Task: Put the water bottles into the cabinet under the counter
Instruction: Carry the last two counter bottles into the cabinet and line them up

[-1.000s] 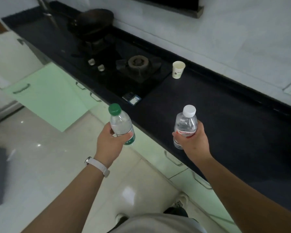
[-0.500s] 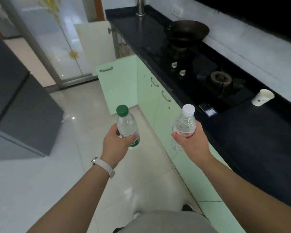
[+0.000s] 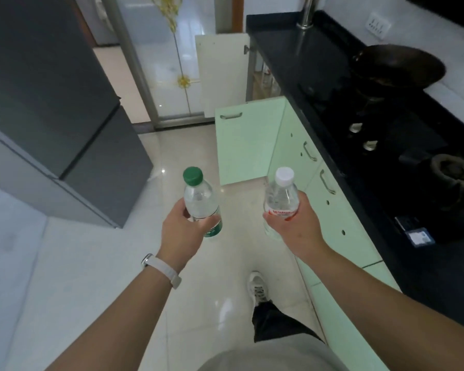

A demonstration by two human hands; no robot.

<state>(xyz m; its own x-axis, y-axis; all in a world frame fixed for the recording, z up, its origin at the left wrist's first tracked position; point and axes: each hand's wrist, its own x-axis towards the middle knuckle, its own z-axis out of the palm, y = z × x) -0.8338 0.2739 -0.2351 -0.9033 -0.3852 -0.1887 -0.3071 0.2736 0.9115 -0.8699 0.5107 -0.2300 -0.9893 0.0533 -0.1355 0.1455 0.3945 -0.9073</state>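
My left hand (image 3: 184, 231) grips a clear water bottle with a green cap (image 3: 200, 200), held upright over the floor. A second clear bottle with a white cap and red label (image 3: 280, 196) stands upright in my right hand (image 3: 298, 228), close to the cabinet fronts. Ahead, a pale green cabinet door (image 3: 243, 145) under the black counter (image 3: 292, 57) stands swung open into the aisle. Beyond it a white cabinet door (image 3: 223, 73) is open too. The cabinet interiors are mostly hidden from here.
A grey fridge (image 3: 59, 111) fills the left side of the aisle. On the counter sit a gas hob (image 3: 386, 145) and a dark wok (image 3: 399, 65). Shut green doors with metal handles (image 3: 327, 183) line the right. My shoe (image 3: 257, 287) is on the glossy tiled floor.
The view has swung left from the counter to the aisle, bringing the open green door and the fridge into sight. Both hands still hold their bottles the same way.
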